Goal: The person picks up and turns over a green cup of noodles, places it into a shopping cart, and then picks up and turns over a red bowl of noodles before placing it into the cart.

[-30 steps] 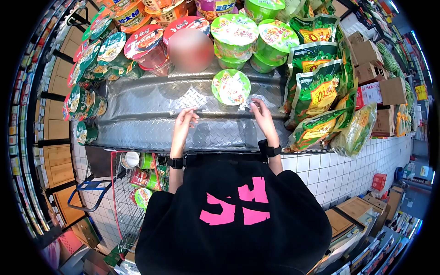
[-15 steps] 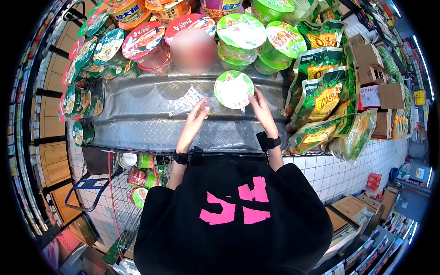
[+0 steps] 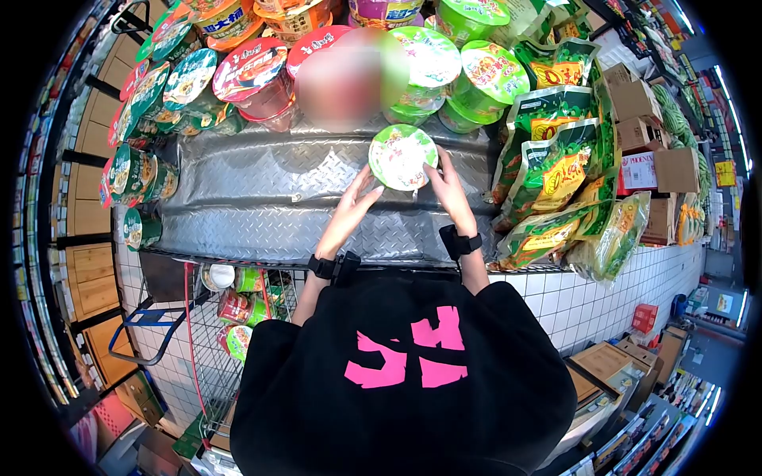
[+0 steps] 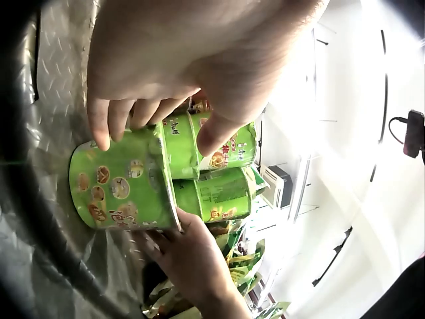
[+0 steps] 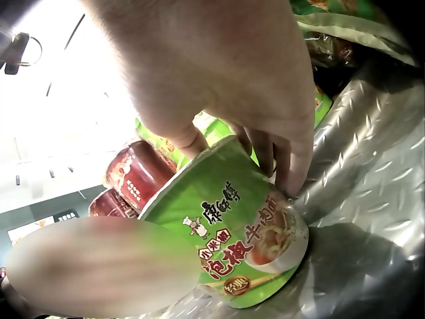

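Note:
A green-lidded noodle cup (image 3: 403,158) stands upright on the dark metal shelf (image 3: 262,226) in the head view. My right hand (image 3: 452,194) grips its right side, with the thumb at the lid's edge. In the right wrist view, that hand (image 5: 232,73) has its fingers along the green cup (image 5: 226,226). My left hand (image 3: 349,213) is at the cup's lower left, fingers extended and thumb apart. In the left wrist view, the left fingertips lie at the side of the cup (image 4: 123,183); whether they press it, I cannot tell.
Stacked green cups (image 3: 488,75), red cups (image 3: 252,79) and dark green cups (image 3: 189,78) line the shelf's back and left. Green packets (image 3: 556,170) stand at the right. A wire cart (image 3: 198,329) holding several cups is below left. A blurred patch covers part of the back row.
My left hand has moved right and up to the cup's side. The right hand has come from beside the cup to a grip on its right edge.

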`<state>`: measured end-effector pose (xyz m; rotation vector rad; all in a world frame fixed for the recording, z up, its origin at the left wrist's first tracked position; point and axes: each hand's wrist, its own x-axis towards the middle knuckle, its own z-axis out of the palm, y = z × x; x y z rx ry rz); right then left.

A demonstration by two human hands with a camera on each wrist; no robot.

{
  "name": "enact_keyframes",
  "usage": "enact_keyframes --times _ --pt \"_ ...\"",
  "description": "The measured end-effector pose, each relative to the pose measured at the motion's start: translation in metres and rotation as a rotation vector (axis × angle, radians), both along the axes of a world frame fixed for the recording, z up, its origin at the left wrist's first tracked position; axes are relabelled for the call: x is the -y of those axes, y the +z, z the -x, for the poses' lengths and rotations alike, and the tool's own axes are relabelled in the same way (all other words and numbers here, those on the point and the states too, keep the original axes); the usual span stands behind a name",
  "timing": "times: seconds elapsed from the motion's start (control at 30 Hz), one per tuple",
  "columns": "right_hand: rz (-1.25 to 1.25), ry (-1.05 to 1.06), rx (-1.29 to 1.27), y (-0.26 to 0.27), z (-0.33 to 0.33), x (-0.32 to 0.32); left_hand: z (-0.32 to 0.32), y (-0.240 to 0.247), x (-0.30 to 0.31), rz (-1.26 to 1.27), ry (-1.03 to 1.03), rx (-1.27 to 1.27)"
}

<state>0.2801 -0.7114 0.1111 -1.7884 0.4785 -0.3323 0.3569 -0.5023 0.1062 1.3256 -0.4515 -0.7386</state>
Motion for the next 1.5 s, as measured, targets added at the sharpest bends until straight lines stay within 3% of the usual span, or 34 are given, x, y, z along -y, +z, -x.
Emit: enact_keyframes --times 0.17,0.37,0.67,0.87,1.07,1.5 --pt "0.054 0.008 -0.003 -0.004 0.002 -0.003 0.004 0.002 -0.008 0.048 0.015 -0.061" --pt "-0.07 0.092 0.033 0.019 0.012 -0.019 0.012 0.02 -0.031 0.083 0.016 -0.099" --pt "0.02 0.168 0.084 0.037 0.039 -0.04 0.036 0.035 -0.064 0.046 0.005 0.001" --pt "-0.032 0.277 0.057 0.045 0.049 -0.05 0.056 0.046 -0.082 0.021 0.074 0.012" --pt "0.155 0.463 0.012 0.055 0.049 -0.069 0.077 0.048 -0.109 0.045 0.174 0.01" --pt "0.054 0.767 0.077 0.045 0.039 -0.112 0.136 0.049 -0.157 -0.039 0.451 0.05"
